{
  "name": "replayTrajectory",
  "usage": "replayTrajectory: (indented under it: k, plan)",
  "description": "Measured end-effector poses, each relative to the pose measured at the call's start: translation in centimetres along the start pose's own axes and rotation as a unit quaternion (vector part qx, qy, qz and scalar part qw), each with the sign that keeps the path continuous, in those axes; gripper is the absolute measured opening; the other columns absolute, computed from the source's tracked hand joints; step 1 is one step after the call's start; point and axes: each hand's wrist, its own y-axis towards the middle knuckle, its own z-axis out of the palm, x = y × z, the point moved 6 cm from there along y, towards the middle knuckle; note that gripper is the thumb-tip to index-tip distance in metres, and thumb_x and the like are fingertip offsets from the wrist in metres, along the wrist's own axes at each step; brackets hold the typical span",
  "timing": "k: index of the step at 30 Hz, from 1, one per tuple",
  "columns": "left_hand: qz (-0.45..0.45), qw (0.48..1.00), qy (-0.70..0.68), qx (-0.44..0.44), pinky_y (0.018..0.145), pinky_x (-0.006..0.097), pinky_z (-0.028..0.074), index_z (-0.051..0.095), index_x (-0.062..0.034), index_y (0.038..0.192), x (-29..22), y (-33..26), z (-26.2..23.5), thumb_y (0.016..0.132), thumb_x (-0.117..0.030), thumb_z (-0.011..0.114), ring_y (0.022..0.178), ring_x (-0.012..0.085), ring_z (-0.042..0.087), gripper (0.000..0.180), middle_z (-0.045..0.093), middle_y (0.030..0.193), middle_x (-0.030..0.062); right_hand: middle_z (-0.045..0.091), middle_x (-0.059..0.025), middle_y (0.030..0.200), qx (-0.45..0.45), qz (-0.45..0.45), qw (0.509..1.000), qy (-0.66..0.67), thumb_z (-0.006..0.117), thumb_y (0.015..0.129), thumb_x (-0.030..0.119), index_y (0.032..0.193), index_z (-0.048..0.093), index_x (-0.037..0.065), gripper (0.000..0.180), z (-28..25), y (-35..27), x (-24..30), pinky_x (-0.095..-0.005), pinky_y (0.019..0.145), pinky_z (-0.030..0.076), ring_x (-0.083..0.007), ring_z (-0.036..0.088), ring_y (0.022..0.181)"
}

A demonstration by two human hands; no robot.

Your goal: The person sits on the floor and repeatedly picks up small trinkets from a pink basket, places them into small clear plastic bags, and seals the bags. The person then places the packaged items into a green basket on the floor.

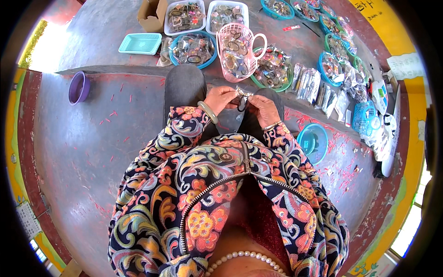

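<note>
- Two hands are meeting just above the lap: the left hand (221, 98) and the right hand (263, 108) are both pinching one small piece (242, 93), silvery and sparkly at the top, with a dark loop hanging under it.
- Left hand's fingers are closing on the upper left of the piece; right hand's fingers are clamping its right side and the loop. What exactly the piece is stays too small to tell.
- A pale green bangle (208, 111) is sitting on the left wrist, and a thin bracelet on the right.
- Piece is being held clear of the knees, between the body and the pink mesh basket (235, 48), which is standing on the raised grey ledge (115, 27) ahead.
- Judgement: fine fingertip work. Doing it well calls for one hand holding steady as an anchor while the other does the fiddling, with the piece kept over the lap so a dropped bit is not lost on the floor.
- Nearby: a teal bowl (313, 143) is sitting by the right knee, a purple cup (79, 87) well off to the left, and trays of similar small goods are lining the ledge.
</note>
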Motion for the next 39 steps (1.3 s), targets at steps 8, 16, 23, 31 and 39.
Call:
replayTrajectory:
  k: [8, 16, 23, 31, 39]
  plan:
    - [-0.033, 0.997, 0.045, 0.046, 0.043, 0.016, 0.040, 0.058, -0.0010, 0.091, 0.2, -0.2, 0.4, 0.080, -0.019, 0.057, 0.058, 0.0046, 0.052, 0.021, 0.059, 0.075, 0.0016, 0.059, -0.0007, 0.073, 0.001, -0.046, 0.999, -0.017, 0.063, 0.075, 0.016, 0.082, 0.061, 0.003, 0.015, -0.5, 0.5, -0.4, -0.0189, 0.055, 0.037, -0.0065, 0.049, 0.061]
    - [-0.025, 0.993, 0.091, 0.071, 0.038, 0.014, 0.030, 0.062, 0.0001, 0.084, 0.5, -0.1, 0.3, 0.078, -0.019, 0.060, 0.049, 0.0014, 0.042, 0.020, 0.054, 0.065, -0.0019, 0.059, -0.0004, 0.073, -0.013, -0.033, 0.999, 0.006, 0.063, 0.076, 0.021, 0.083, 0.061, 0.004, 0.019, -0.5, 0.3, 0.2, -0.0196, 0.060, 0.037, -0.0069, 0.050, 0.064]
    - [-0.022, 0.994, 0.099, 0.033, 0.038, 0.014, 0.028, 0.061, -0.0011, 0.090, 0.3, -0.1, -0.1, 0.080, -0.022, 0.058, 0.048, 0.0009, 0.041, 0.024, 0.053, 0.066, -0.0035, 0.059, -0.0006, 0.074, -0.023, -0.066, 0.998, -0.006, 0.061, 0.078, 0.020, 0.087, 0.060, 0.003, 0.019, -0.2, 0.2, 0.7, -0.0199, 0.059, 0.038, -0.0071, 0.051, 0.066]
    - [-0.024, 1.000, -0.009, -0.013, 0.042, 0.015, 0.024, 0.059, -0.0056, 0.088, -0.6, -0.6, 0.0, 0.081, -0.024, 0.056, 0.058, 0.0010, 0.042, 0.020, 0.054, 0.071, -0.0039, 0.061, -0.0009, 0.080, 0.034, 0.022, 0.995, -0.094, 0.058, 0.079, 0.016, 0.093, 0.057, 0.005, 0.018, 1.1, -0.1, -0.9, -0.0180, 0.059, 0.037, -0.0085, 0.056, 0.069]
    - [-0.035, 0.999, -0.029, -0.023, 0.044, 0.016, 0.028, 0.059, -0.0080, 0.087, -0.6, -0.8, -0.2, 0.080, -0.027, 0.057, 0.063, 0.0025, 0.047, 0.020, 0.057, 0.072, -0.0038, 0.060, -0.0021, 0.070, 0.017, -0.018, 0.989, -0.146, 0.058, 0.079, 0.017, 0.088, 0.056, 0.004, 0.016, 1.3, -0.6, 0.8, -0.0179, 0.054, 0.037, -0.0085, 0.056, 0.061]
